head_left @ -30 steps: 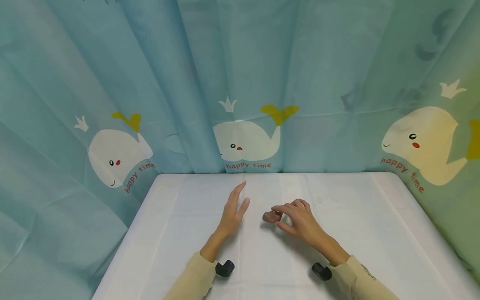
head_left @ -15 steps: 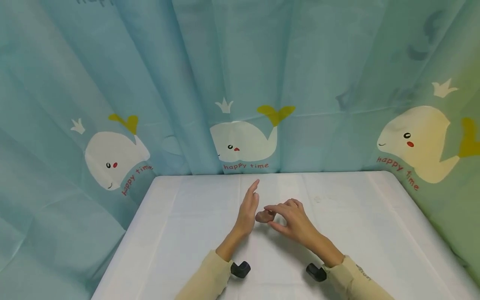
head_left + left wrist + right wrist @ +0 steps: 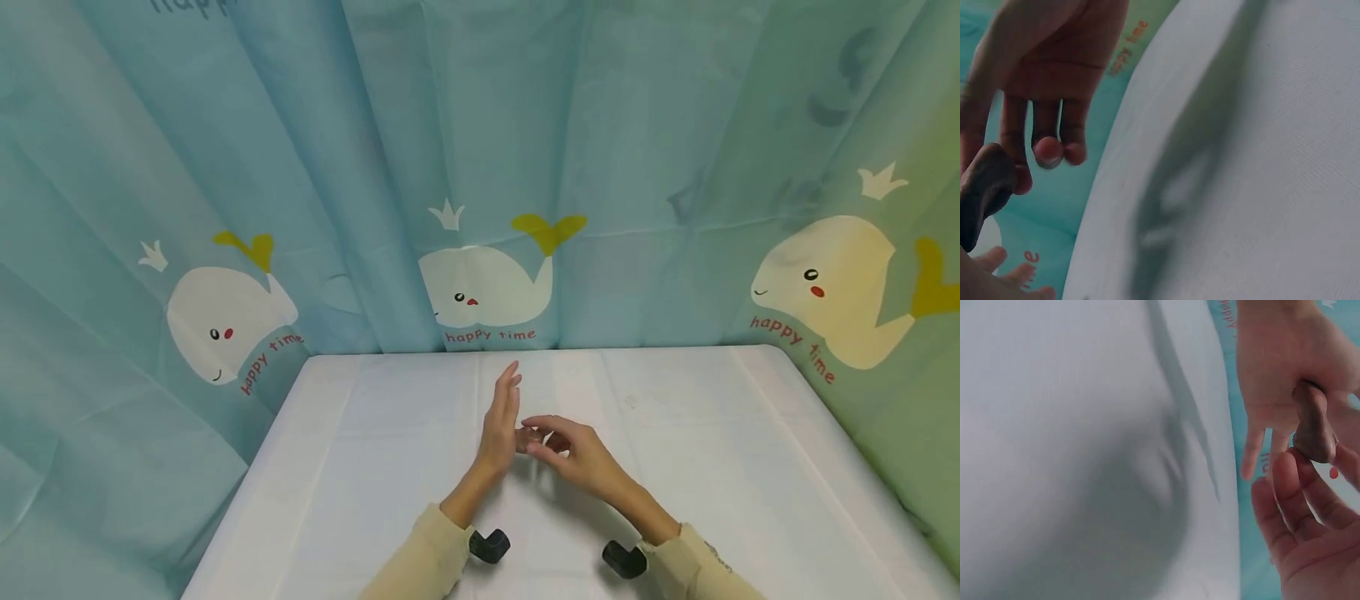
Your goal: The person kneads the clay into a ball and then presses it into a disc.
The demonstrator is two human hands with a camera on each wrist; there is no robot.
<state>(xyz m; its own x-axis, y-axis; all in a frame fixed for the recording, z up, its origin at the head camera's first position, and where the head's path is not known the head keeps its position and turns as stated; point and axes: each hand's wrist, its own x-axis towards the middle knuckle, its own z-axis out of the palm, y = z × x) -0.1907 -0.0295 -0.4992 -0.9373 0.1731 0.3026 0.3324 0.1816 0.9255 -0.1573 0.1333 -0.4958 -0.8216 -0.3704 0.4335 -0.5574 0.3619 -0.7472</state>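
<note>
A brown, smooth, knobbly lump (image 3: 529,440), like a pebble or a piece of polished wood, is pinched between the thumb and fingers of my right hand (image 3: 583,457). My left hand (image 3: 498,435) stands on edge beside it, fingers straight, palm turned toward the lump. In the right wrist view the far tip of the lump (image 3: 1314,428) is right at the left palm (image 3: 1272,375). From the left wrist the lump (image 3: 988,187) shows below the right hand (image 3: 1063,81), whose outer fingers are loosely bent. Both hands are above the table.
A white cloth covers the table (image 3: 390,450), with the hands' shadows on it. Behind it hangs a blue-green curtain (image 3: 637,167) printed with whales. Black wrist devices, one at the left cuff (image 3: 490,547) and one at the right cuff (image 3: 624,559), stick out inward.
My left hand has moved right and turned upright beside the lump. The right hand has come slightly left and lower, still pinching the lump, now with its tip at the left palm.
</note>
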